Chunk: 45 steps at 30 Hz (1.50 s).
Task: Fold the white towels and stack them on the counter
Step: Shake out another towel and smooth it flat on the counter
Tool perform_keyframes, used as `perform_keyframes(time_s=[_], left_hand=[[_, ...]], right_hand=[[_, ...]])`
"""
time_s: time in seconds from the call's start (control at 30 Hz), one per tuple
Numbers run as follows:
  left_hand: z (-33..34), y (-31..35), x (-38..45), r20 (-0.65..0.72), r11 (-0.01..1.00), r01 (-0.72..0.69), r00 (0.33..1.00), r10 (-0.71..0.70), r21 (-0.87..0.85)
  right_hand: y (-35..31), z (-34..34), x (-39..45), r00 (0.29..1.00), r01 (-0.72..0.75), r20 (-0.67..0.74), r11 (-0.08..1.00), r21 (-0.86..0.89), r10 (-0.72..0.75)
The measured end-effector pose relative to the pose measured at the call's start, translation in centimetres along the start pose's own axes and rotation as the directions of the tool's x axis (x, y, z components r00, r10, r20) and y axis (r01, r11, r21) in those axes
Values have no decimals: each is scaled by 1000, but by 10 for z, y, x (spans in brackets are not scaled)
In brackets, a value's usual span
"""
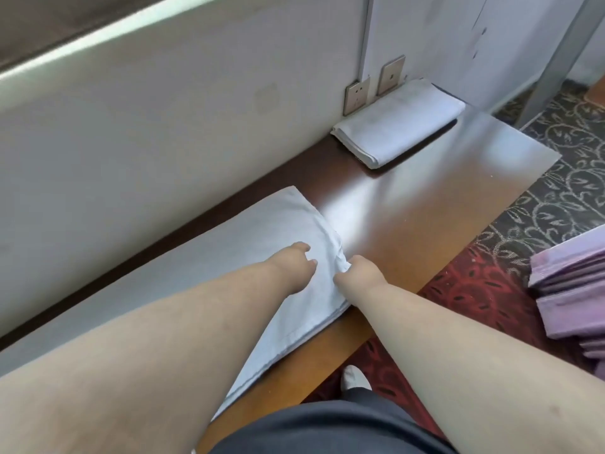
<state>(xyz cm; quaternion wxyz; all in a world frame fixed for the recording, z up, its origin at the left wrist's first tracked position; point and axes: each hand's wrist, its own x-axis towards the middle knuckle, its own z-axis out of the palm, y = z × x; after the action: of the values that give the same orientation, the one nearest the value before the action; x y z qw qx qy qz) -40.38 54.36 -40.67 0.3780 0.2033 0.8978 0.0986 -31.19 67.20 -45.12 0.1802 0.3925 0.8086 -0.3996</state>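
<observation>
Lay lengthwise along the counter (425, 208), the towel (209, 270), left hand (294, 260) loosely curled on top, right hand (360, 268) pinching its near end.

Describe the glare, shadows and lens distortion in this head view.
Head view: broad glare whitens the wooden counter between the folded towel and the spread towel; the folded towel casts a thin dark shadow along its near edge; wide-angle distortion balloons the forearms, leaving the left hand and right hand small; overall slightly soft.
</observation>
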Motion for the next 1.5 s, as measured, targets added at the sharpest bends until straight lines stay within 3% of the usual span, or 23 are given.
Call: perform_keyframes(time_s=[0.1,0.2,0.3,0.4,0.6,0.83,1.1,1.3,1.5], left_hand=[[0,4,12,8,955,132,991,-135,-265],[-7,8,17,38,805,228,968,-248,-548],[-18,7,19,-70,854,201,962,-265,-481],[-34,2,15,-202,885,159,942,-269,-438],[-59,-32,-26,-279,881,142,915,-291,-451],[-73,-117,-100,-322,702,14,882,-344,-712],[-73,-214,-190,-341,534,-91,855,-392,-841],[-56,-285,-248,-349,546,-26,794,-498,-838],[-34,-353,-294,-305,428,-58,788,-536,-902]], right_hand=[[-8,8,-7,993,115,-8,986,119,-114],[-22,14,-24,953,300,4,948,104,-302],[-34,18,-42,894,441,63,896,48,-443],[-41,21,-55,864,500,101,864,-56,-493],[-69,33,-86,804,595,95,799,-92,-587],[-119,86,-143,706,703,226,703,-109,-671],[-172,159,-209,566,824,314,528,-205,-763],[-193,224,-256,440,898,406,408,-167,-801],[-208,284,-294,331,940,507,323,-107,-796]])
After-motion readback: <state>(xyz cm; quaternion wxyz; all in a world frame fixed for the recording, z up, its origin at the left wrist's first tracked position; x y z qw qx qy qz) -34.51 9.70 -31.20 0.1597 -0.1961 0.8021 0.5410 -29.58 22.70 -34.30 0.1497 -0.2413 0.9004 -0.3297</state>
